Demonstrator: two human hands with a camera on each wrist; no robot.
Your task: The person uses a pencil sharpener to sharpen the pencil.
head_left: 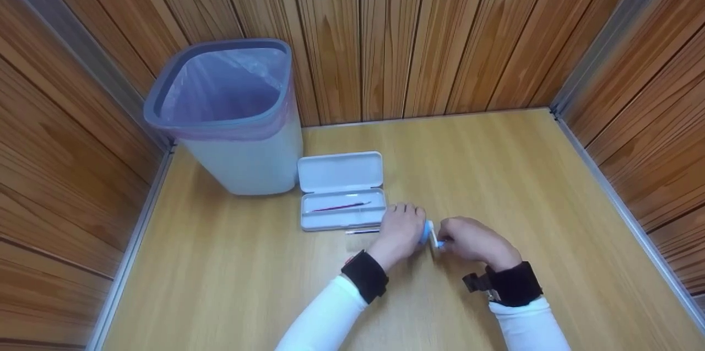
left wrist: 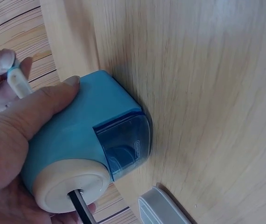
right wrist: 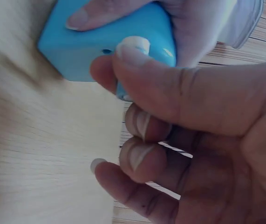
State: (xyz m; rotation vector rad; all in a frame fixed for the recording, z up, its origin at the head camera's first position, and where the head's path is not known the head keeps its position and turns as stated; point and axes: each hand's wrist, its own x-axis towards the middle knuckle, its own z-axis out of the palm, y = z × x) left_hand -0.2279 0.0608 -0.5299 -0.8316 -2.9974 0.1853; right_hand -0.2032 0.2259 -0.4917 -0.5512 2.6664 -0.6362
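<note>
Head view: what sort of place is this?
Probably a staged desk booth: a wood-grain tabletop boxed in by wood-panel walls, with a pencil sharpener and an open pencil case.

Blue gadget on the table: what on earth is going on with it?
It looks like a crank pencil sharpener, and a person is handling it with both hands. The left hand grips its body, while the right hand pinches the crank handle. A dark pencil sticks out of the hole in its front. Next to it, a pencil case lies open with a slim reddish pencil inside, and a lined bin stands to the left.
</note>
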